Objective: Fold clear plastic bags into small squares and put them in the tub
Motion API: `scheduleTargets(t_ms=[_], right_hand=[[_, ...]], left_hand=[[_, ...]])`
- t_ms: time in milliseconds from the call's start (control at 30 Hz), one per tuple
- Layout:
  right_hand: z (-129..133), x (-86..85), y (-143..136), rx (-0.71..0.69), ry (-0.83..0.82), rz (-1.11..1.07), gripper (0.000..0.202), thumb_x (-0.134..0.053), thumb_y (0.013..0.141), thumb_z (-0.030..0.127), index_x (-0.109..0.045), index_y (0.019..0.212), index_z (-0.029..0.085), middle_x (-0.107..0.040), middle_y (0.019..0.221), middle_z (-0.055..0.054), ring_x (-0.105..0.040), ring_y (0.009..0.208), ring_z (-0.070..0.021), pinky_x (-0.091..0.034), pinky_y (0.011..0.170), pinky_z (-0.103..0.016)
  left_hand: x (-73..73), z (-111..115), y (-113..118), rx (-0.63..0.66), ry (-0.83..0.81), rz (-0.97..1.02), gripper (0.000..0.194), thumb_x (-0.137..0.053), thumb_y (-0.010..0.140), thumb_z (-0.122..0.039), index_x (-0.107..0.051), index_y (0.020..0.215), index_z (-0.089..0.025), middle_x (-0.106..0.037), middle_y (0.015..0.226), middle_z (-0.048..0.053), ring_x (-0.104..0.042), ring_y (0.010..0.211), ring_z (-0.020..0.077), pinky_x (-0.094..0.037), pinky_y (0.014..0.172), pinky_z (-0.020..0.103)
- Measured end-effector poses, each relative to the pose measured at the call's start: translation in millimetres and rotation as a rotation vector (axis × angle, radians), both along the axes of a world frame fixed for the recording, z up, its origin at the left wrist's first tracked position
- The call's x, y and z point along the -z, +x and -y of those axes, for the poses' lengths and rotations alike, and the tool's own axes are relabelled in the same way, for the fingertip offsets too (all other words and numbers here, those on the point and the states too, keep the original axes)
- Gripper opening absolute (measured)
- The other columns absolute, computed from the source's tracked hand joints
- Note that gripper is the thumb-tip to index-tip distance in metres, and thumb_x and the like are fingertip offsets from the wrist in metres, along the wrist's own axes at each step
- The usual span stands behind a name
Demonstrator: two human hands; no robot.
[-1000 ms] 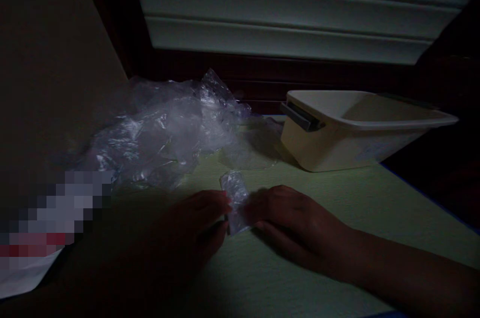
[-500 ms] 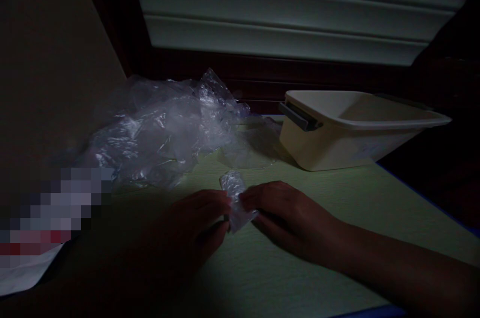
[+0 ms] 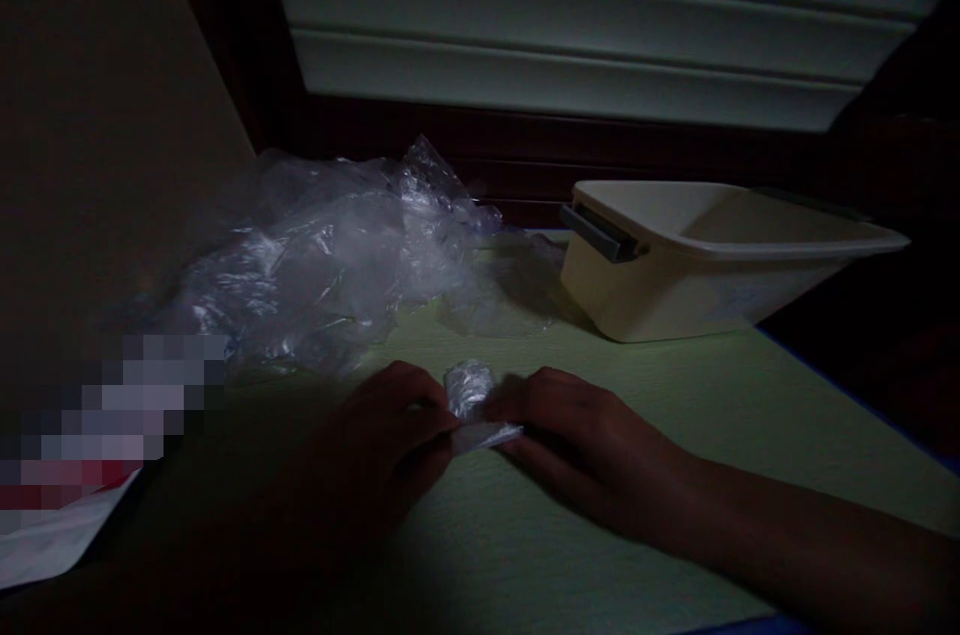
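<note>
A small bundle in clear plastic wrap (image 3: 471, 387) sits between my hands, low over the table; what is inside the plastic I cannot make out. My left hand (image 3: 401, 420) pinches its left edge, thumb below and fingers above. On the other side, my right hand (image 3: 566, 420) grips the right edge, where a flap of the film sticks out toward me. Both hands are dark, and the fingertips are partly hidden. Beyond them lies a large heap of crumpled clear plastic bags (image 3: 330, 255).
A cream plastic bin (image 3: 660, 300) with a grey handle stands at the back right of the pale green table (image 3: 600, 555). At the left edge is a white and red item (image 3: 67, 540), partly blurred out. A slatted panel (image 3: 570, 15) rises behind.
The wrapped bundle has tilted, its far end now lower and its near flap folded flatter. My left hand's knuckles have risen; my right hand has barely shifted.
</note>
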State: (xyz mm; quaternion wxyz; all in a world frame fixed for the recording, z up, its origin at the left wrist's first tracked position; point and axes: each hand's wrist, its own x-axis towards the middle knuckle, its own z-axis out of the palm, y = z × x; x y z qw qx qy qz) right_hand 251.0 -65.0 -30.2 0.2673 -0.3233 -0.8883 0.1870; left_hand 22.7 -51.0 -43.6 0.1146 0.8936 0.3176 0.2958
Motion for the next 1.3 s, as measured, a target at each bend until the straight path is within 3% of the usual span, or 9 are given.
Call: scheduleTargets(t_ms=[133, 300, 433, 500, 633, 867, 1033, 1200, 1300], right_hand=[[0.8, -0.6, -0.8, -0.002, -0.016, -0.008, 0.016, -0.049, 0.096, 0.017, -0.065, 0.100, 0.012, -0.068, 0.090, -0.009, -0.060, 0.082, -0.0189, -0.045, 0.076, -0.031], [4.2, -5.1, -4.7, 0.062, -0.099, -0.054, 0.018, -0.048, 0.095, 0.016, -0.062, 0.083, 0.013, -0.062, 0.074, -0.005, -0.056, 0.067, -0.0147, -0.043, 0.062, -0.025], [5.5, -3.5, -6.3, 0.121, -0.270, -0.158, 0.009, -0.051, 0.091, 0.016, -0.059, 0.096, 0.015, -0.064, 0.076, -0.002, -0.058, 0.063, -0.0119, -0.043, 0.057, -0.022], [5.9, -1.0, -6.4, 0.133, -0.306, -0.205, 0.019, -0.052, 0.090, 0.015, -0.055, 0.109, 0.017, -0.066, 0.077, 0.000, -0.059, 0.063, -0.0111, -0.043, 0.055, -0.020], [6.5, 2.0, -5.9, 0.143, -0.223, -0.194, 0.028, -0.055, 0.089, 0.014, -0.050, 0.117, 0.017, -0.066, 0.081, -0.001, -0.060, 0.065, -0.0118, -0.047, 0.057, -0.021], [7.1, -2.2, -4.6, 0.000, 0.092, -0.034, 0.021, -0.048, 0.095, 0.017, -0.061, 0.111, 0.013, -0.065, 0.112, -0.014, -0.060, 0.101, -0.0226, -0.051, 0.088, -0.038], [9.5, -8.0, -3.9, -0.119, 0.059, 0.105, 0.033, -0.047, 0.097, 0.024, -0.060, 0.120, 0.004, -0.065, 0.117, -0.019, -0.060, 0.108, -0.0269, -0.048, 0.094, -0.043], [10.3, -11.9, -4.6, -0.134, 0.050, 0.122, 0.036, -0.046, 0.098, 0.025, -0.059, 0.121, 0.001, -0.065, 0.116, -0.021, -0.060, 0.107, -0.0270, -0.048, 0.094, -0.042], [10.8, -11.8, -5.3, -0.124, 0.044, 0.121, 0.032, -0.045, 0.098, 0.023, -0.062, 0.117, 0.003, -0.066, 0.115, -0.020, -0.061, 0.105, -0.0265, -0.049, 0.093, -0.041]], left_hand=[[-0.5, -0.7, -1.0, -0.023, -0.014, -0.011, 0.019, -0.047, 0.091, -0.015, -0.065, 0.085, -0.019, -0.059, 0.085, 0.002, -0.056, 0.079, 0.0162, -0.047, 0.070, 0.027], [-7.1, 1.4, 2.9, -0.043, -0.066, -0.035, 0.027, -0.041, 0.095, -0.018, -0.058, 0.074, -0.018, -0.059, 0.081, 0.001, -0.054, 0.077, 0.0164, -0.045, 0.071, 0.029], [-7.4, 2.2, 4.6, -0.029, -0.036, -0.003, 0.030, -0.038, 0.099, -0.021, -0.057, 0.076, -0.019, -0.058, 0.079, 0.000, -0.053, 0.076, 0.0166, -0.045, 0.072, 0.029], [-5.4, 1.3, 3.2, -0.015, -0.004, -0.002, 0.028, -0.038, 0.099, -0.020, -0.056, 0.077, -0.020, -0.057, 0.079, -0.001, -0.053, 0.076, 0.0166, -0.045, 0.071, 0.029], [-0.7, -0.1, -0.7, 0.011, 0.041, -0.035, 0.022, -0.037, 0.099, -0.014, -0.053, 0.085, -0.019, -0.055, 0.085, 0.000, -0.050, 0.079, 0.0167, -0.043, 0.076, 0.032], [1.0, 2.1, -0.8, -0.045, 0.078, -0.035, 0.022, -0.036, 0.096, -0.009, -0.049, 0.081, -0.019, -0.052, 0.085, 0.000, -0.047, 0.081, 0.0178, -0.041, 0.076, 0.034], [0.9, -2.7, -0.8, -0.073, 0.113, -0.086, 0.021, -0.039, 0.093, -0.014, -0.050, 0.076, -0.019, -0.052, 0.082, 0.001, -0.049, 0.077, 0.0189, -0.041, 0.072, 0.036], [-1.4, -1.7, -3.4, -0.242, 0.263, -0.124, 0.013, -0.044, 0.093, -0.021, -0.051, 0.082, -0.019, -0.055, 0.084, 0.005, -0.051, 0.081, 0.0240, -0.041, 0.076, 0.042], [-8.8, 1.5, -4.6, -0.151, 0.391, -0.237, 0.026, -0.033, 0.097, -0.015, -0.056, 0.086, -0.020, -0.059, 0.084, 0.005, -0.053, 0.078, 0.0231, -0.042, 0.073, 0.039]])
